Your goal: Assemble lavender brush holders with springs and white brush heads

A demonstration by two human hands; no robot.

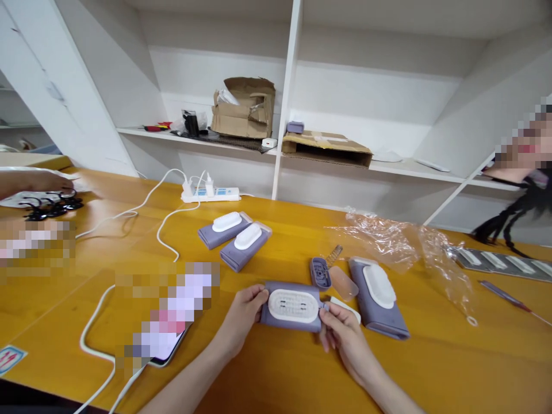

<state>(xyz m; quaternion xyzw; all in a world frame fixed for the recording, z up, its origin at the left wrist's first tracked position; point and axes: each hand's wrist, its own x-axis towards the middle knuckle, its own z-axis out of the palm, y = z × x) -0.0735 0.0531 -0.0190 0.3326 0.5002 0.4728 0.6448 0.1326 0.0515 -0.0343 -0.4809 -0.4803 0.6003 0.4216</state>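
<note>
Both my hands hold a purple device with a white oval panel [292,306] just above the yellow table [276,368]. My left hand [242,316] grips its left end with fingers wrapped round it. My right hand [341,333] pinches its right end. Just behind it lie a small purple cap [320,272] and a translucent cover [344,283]. A second purple device [378,296] lies to the right, close to my right hand. Two more purple devices [235,236] lie side by side further back on the left.
A white power strip [210,194] with cables sits at the table's back edge. A phone on a cable [166,339] lies at the left front. Crumpled clear plastic [401,241] is on the right. Other people are at the far left and right edges. Shelves hold cardboard boxes [244,108].
</note>
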